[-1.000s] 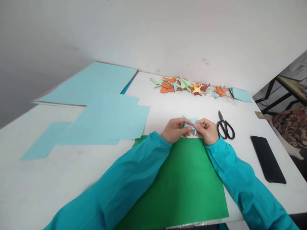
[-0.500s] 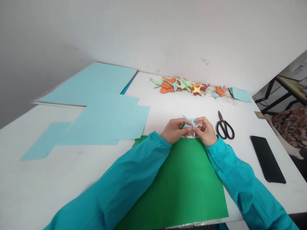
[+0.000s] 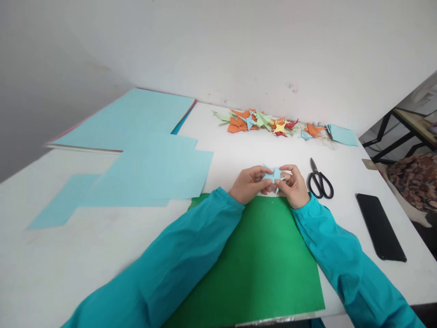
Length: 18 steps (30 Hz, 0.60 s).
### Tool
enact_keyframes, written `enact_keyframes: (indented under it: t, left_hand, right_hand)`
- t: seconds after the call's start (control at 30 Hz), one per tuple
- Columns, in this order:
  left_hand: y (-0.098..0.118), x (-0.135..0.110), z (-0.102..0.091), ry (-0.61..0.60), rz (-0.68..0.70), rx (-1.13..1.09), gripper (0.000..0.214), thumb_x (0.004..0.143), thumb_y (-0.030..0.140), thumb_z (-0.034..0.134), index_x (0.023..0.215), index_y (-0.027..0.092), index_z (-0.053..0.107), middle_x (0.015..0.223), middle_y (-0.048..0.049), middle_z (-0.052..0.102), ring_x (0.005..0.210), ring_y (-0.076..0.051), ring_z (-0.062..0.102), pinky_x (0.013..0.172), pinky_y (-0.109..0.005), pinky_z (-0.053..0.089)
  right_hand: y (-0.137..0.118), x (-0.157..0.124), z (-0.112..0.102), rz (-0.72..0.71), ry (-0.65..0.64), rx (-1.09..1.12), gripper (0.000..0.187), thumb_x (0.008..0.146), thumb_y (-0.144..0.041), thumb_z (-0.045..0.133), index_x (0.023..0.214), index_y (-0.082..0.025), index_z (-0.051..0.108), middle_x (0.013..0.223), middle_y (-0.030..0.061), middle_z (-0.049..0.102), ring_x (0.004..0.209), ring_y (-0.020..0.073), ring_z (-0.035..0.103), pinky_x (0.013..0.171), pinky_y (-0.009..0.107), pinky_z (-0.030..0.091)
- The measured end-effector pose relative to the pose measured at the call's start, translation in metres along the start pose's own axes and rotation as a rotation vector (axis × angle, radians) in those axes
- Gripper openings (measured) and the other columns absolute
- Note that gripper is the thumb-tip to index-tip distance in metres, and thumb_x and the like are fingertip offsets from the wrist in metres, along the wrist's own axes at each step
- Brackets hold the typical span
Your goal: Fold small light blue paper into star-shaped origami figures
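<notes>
A small light-blue origami piece [image 3: 276, 174] with pointed tips is held up between both hands, just past the far edge of a green sheet [image 3: 262, 259]. My left hand [image 3: 251, 183] pinches its left side with thumb and fingers. On the right side, my right hand [image 3: 293, 186] grips it, thumb in front and index finger behind. Fingers cover parts of the piece, so its full shape is partly hidden. Black-handled scissors [image 3: 320, 182] lie to the right of my right hand.
Light-blue sheets [image 3: 153, 173] overlap at the left, with a larger paper stack [image 3: 129, 120] behind. Several folded paper pieces [image 3: 262, 120] lie along the wall, beside a small light-blue paper stack [image 3: 343, 135]. A black phone [image 3: 380, 227] rests at the right.
The light-blue origami piece has been turned in my fingers and now shows a broader flat face. My right fingers have shifted slightly along it. Everything else is as before.
</notes>
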State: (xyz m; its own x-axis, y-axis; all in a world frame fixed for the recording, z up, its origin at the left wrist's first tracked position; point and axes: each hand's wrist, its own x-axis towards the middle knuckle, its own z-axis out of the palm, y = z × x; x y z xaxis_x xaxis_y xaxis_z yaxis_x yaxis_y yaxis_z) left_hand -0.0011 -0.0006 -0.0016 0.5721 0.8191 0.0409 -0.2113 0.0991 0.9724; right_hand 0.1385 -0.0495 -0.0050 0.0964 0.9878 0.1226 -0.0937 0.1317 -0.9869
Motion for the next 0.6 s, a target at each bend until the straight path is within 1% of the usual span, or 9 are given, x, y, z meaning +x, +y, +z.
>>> enact_keyframes:
  t: [0.17, 0.33, 0.43, 0.6]
  left_hand:
    - [-0.0036, 0.0011, 0.0000, -0.024, 0.010, -0.002, 0.033, 0.060, 0.023, 0.070, 0.087, 0.008, 0.057, 0.051, 0.0018, 0.059, 0.048, -0.009, 0.057, 0.049, -0.021, 0.048]
    - [-0.0057, 0.0012, -0.0007, -0.018, 0.026, 0.015, 0.034, 0.058, 0.021, 0.071, 0.087, 0.007, 0.059, 0.056, 0.0000, 0.062, 0.054, -0.011, 0.060, 0.054, -0.023, 0.049]
    - [-0.0036, 0.0011, -0.0021, -0.024, -0.003, -0.022, 0.036, 0.056, 0.021, 0.072, 0.087, 0.007, 0.059, 0.055, -0.0003, 0.062, 0.054, -0.012, 0.061, 0.055, -0.024, 0.050]
    - [0.0028, 0.0011, -0.0047, -0.027, -0.074, -0.089, 0.040, 0.050, 0.020, 0.076, 0.084, 0.006, 0.059, 0.055, -0.0015, 0.064, 0.051, -0.012, 0.061, 0.053, -0.023, 0.050]
  right_hand:
    - [0.0001, -0.0013, 0.0014, 0.023, -0.065, -0.015, 0.041, 0.067, -0.027, 0.064, 0.098, -0.022, 0.038, 0.060, -0.0065, 0.057, 0.047, 0.0087, 0.054, 0.043, 0.019, 0.040]
    - [-0.0015, -0.0016, 0.0001, 0.020, -0.074, -0.014, 0.043, 0.066, -0.023, 0.065, 0.100, -0.022, 0.039, 0.058, -0.0064, 0.058, 0.047, 0.0093, 0.055, 0.044, 0.020, 0.043]
    - [-0.0028, -0.0019, -0.0021, 0.024, -0.089, -0.012, 0.045, 0.066, -0.022, 0.065, 0.102, -0.021, 0.040, 0.058, -0.0058, 0.059, 0.047, 0.0095, 0.056, 0.045, 0.021, 0.044]
    - [-0.0013, -0.0006, -0.0072, 0.062, -0.155, 0.049, 0.051, 0.066, -0.025, 0.068, 0.108, -0.023, 0.039, 0.060, -0.0047, 0.062, 0.050, 0.0121, 0.060, 0.048, 0.024, 0.048]
